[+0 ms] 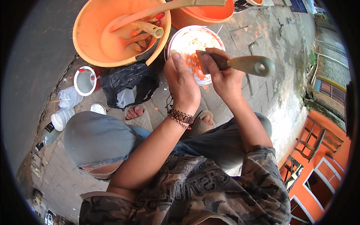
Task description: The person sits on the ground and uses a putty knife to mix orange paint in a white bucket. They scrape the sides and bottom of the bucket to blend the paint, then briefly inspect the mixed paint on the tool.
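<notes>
Left hand point(183, 80) half-curled, right point(227, 80) round my scraper point(242, 63), I face a tub point(85, 39) of orange liquid point(112, 47); blade point(203, 63) sits between both.

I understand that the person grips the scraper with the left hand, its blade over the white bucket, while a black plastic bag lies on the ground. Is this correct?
Not entirely: the hand is wrong. The head view shows the scraper gripped in the right hand. Its blade over the white bucket and the black plastic bag on the ground are correct.

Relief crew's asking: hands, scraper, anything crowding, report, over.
Right hand gripping scraper. Left hand near blade, grip unclear. Blade over orange-smeared white bucket. Orange basin close by, left.
</notes>
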Motion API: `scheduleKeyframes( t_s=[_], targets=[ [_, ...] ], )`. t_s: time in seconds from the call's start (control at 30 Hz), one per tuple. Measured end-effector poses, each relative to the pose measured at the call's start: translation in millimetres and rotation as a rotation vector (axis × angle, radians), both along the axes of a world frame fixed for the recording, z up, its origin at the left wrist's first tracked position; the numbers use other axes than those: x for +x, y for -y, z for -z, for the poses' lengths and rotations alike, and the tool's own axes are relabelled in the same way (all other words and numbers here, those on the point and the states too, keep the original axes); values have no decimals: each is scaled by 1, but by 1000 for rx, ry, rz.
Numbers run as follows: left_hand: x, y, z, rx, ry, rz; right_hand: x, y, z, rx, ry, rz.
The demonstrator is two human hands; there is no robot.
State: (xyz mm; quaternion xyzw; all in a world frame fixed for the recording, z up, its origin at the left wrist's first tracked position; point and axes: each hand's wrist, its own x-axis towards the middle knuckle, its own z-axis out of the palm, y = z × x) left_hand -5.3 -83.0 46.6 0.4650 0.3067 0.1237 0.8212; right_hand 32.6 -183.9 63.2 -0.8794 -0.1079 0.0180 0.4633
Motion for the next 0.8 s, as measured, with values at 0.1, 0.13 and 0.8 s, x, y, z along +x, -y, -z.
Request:
scheduleKeyframes(
  t_s=[0.1,0.13,0.8],
  targets=[
    [2,2,-2,75,10,-26,1,1,5,24,83,-42],
    [2,3,0,57,7,-21,3,6,7,-195,119,-83],
    [1,4,-2,4,-16,21,33,36,-9,320,-291,285]
  ],
)
